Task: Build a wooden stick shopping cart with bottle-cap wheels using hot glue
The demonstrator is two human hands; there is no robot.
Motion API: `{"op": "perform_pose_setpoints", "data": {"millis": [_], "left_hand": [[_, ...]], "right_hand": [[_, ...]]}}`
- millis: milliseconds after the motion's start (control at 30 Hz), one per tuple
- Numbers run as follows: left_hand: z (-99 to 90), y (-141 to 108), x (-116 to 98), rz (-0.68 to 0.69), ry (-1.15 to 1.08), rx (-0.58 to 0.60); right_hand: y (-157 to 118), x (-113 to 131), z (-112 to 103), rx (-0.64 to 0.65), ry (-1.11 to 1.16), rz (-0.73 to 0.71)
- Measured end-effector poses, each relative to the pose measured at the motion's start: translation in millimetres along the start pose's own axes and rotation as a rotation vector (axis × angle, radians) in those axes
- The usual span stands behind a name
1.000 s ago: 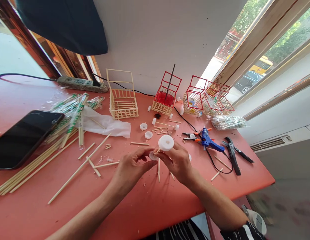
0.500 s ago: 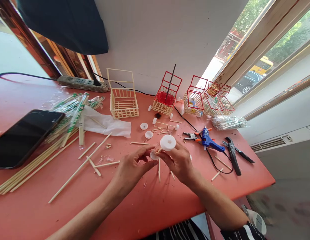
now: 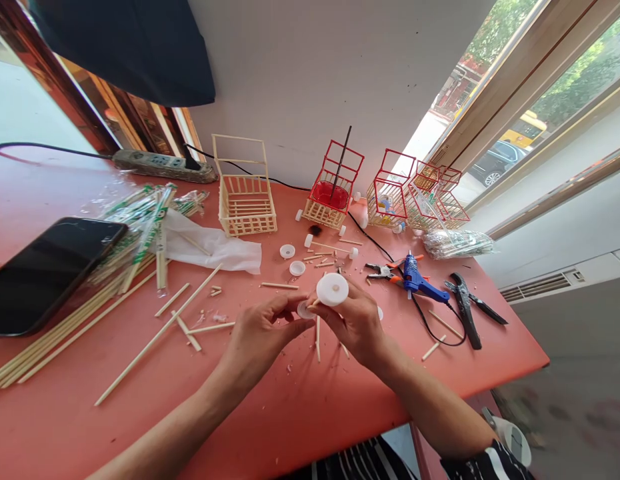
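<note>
Above the front middle of the red table, my right hand (image 3: 357, 320) grips a short wooden stick (image 3: 315, 303) that carries a white bottle cap (image 3: 333, 289) on one end. My left hand (image 3: 267, 327) pinches a second white bottle cap (image 3: 305, 310) at the stick's other end; fingers partly cover the joint. Whether that cap is fixed to the stick I cannot tell. Two loose caps (image 3: 297, 268) lie just beyond my hands. Farther back rests a stick axle (image 3: 330, 247) with a white cap at each end.
Small stick-built carts (image 3: 247, 207) line the wall. To the right lie a blue glue gun (image 3: 423, 283) with its cord, orange-handled pliers (image 3: 383, 271) and black cutters (image 3: 467, 313). On the left are a phone (image 3: 55, 273), wrapped chopsticks (image 3: 150, 220), long sticks and a power strip (image 3: 163, 165).
Both hands, with the stick and caps, have shifted very slightly left in the view. The grip looks the same, and the things on the table stay in place.
</note>
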State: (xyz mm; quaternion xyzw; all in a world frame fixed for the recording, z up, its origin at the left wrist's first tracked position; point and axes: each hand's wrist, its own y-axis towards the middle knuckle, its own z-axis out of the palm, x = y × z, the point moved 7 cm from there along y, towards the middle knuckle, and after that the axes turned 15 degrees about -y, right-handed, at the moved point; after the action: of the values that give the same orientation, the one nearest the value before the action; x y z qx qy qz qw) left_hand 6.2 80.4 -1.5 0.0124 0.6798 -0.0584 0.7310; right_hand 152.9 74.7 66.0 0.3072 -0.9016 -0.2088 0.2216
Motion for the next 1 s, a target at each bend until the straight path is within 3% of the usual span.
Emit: {"op": "perform_pose_setpoints", "data": {"millis": [1000], "left_hand": [[-0.1,1.8,-0.3,-0.014,0.004,-0.023]], "right_hand": [[3.0,0.1,1.7,-0.003,0.002,0.001]]}}
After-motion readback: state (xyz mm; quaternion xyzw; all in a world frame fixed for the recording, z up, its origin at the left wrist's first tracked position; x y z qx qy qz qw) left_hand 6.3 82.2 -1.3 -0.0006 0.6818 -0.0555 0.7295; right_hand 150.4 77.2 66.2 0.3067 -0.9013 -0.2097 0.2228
